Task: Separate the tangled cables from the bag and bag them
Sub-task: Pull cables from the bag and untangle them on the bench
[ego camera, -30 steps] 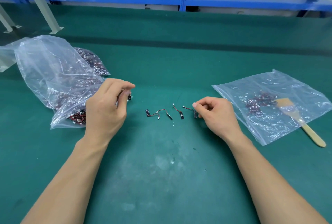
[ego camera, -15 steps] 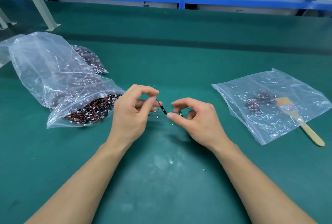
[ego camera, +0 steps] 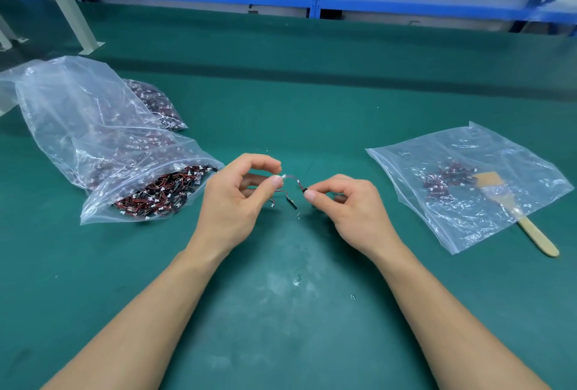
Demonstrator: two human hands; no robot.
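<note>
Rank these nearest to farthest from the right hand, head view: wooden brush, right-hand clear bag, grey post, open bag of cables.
1. right-hand clear bag, just right of the right hand.
2. wooden brush, farther right, and open bag of cables, across on the left: too close to call.
3. grey post, far back on the left.
</note>
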